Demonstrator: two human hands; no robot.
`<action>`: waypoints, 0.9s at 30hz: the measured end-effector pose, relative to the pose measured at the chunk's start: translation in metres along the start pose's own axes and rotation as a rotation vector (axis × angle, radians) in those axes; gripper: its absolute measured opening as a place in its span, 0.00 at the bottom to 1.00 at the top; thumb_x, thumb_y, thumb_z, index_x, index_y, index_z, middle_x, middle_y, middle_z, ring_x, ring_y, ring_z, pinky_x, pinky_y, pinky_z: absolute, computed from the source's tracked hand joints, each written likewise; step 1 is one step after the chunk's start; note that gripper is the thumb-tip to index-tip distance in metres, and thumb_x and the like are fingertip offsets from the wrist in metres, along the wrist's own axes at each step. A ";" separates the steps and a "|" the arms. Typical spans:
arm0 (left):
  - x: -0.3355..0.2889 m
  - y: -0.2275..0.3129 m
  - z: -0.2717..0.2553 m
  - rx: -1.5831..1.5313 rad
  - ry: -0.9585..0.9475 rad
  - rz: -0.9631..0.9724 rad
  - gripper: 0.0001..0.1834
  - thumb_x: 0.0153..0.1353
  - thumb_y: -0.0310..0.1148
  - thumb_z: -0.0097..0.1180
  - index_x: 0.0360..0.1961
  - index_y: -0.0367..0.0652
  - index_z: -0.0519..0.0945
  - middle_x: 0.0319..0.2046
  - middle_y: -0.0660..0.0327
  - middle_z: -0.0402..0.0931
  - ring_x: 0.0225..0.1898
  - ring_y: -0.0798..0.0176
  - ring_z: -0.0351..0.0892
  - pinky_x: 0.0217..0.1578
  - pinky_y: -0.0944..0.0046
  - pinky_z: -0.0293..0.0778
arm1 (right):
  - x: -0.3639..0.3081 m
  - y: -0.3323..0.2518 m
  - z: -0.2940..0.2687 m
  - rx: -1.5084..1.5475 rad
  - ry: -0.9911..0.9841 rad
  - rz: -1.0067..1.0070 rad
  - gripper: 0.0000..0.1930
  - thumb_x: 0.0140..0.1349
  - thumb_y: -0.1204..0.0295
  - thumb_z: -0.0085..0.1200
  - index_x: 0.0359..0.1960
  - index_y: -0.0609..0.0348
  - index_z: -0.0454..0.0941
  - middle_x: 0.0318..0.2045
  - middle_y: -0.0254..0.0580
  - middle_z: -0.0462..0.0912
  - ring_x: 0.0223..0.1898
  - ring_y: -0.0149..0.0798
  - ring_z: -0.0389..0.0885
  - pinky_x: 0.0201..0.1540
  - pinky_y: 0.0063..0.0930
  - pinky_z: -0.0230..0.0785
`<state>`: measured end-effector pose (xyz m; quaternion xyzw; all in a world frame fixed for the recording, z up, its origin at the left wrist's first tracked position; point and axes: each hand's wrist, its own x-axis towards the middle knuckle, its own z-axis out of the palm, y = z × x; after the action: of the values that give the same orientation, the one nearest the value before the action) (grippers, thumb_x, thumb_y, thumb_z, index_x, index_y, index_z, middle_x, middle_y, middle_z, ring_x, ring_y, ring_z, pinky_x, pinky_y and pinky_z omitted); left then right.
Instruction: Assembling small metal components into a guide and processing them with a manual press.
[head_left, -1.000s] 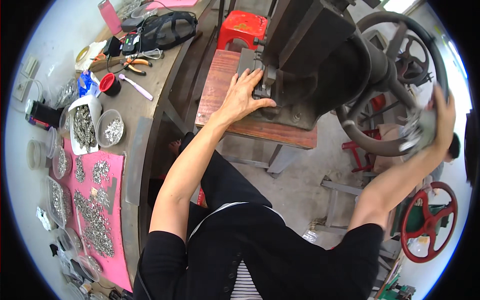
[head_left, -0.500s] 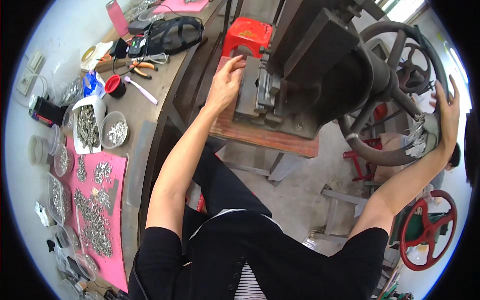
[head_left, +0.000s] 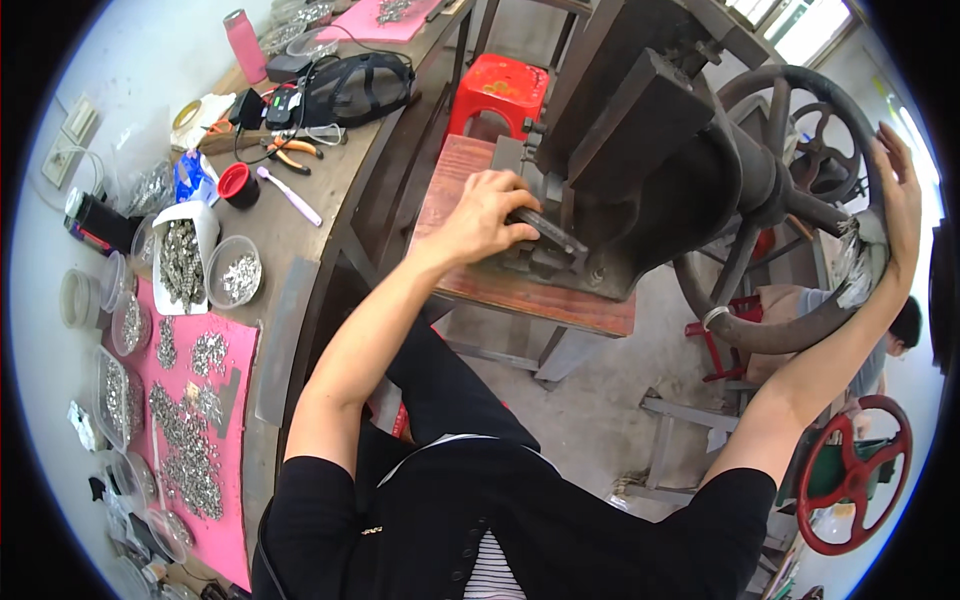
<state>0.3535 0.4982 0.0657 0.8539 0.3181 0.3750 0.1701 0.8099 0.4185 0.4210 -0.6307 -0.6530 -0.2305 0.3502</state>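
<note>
My left hand (head_left: 487, 217) is closed around one end of a dark metal bar (head_left: 552, 235), held tilted over the base of a heavy hand press (head_left: 640, 190). The fingers partly hide the bar and the press bed beneath it. At the right, my right hand (head_left: 900, 195) lies against the outer rim of the press's large dark handwheel (head_left: 735, 335), its fingers stretched upward. A pale rag (head_left: 858, 262) is wrapped on the rim beside my right wrist. The press stands on a reddish wooden bench (head_left: 560, 302).
On the left, a workbench carries a pink mat (head_left: 235, 400) with small metal pieces, plastic tubs (head_left: 235, 270), pliers (head_left: 293, 152) and a black bag (head_left: 355, 80). A red stool (head_left: 500, 85) stands behind the press. A red handwheel (head_left: 855, 470) and another person (head_left: 895, 335) are at right.
My left hand has moved right and down over the press bed and now grips the metal bar. On the wheel's rim, my right hand's fingers have come closer together.
</note>
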 end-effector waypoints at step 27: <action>-0.401 0.200 -0.109 0.690 1.003 -1.043 0.15 0.54 0.30 0.70 0.43 0.39 0.83 0.40 0.56 0.81 0.42 0.51 0.77 0.47 0.55 0.69 | -0.389 -0.523 0.238 1.386 -1.004 -0.753 0.16 0.64 0.82 0.56 0.54 0.62 0.79 0.44 0.53 0.84 0.46 0.54 0.83 0.51 0.40 0.74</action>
<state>0.1477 0.0866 0.0301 0.3295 0.8127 0.4670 -0.1133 0.2393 0.2861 0.0491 -0.0535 -0.8810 0.4115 0.2273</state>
